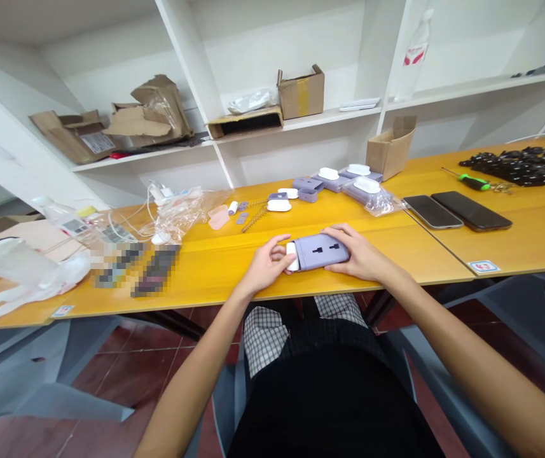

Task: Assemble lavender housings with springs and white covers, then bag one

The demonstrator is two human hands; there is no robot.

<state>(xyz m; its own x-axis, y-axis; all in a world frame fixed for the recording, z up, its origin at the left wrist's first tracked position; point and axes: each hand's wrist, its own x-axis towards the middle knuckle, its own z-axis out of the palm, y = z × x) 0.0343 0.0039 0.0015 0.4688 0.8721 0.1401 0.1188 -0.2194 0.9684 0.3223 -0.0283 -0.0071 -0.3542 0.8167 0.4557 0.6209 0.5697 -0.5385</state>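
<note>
I hold a purple power-socket block (322, 250) just above the front part of the yellow table (234, 264). My right hand (355, 254) wraps round its right end, fingers over the top. My left hand (267, 264) pinches the white cap (292, 256) at its left end, thumb and fingers pressed on it. The block's top face shows socket slots.
Behind lie more purple and white socket parts (329, 178), clear plastic bags (181, 213) and small springs. Two dark phones (458, 212) and a green screwdriver (467, 181) lie to the right, beside a pile of black parts (520, 165). Cardboard boxes (301, 92) sit on the white shelves.
</note>
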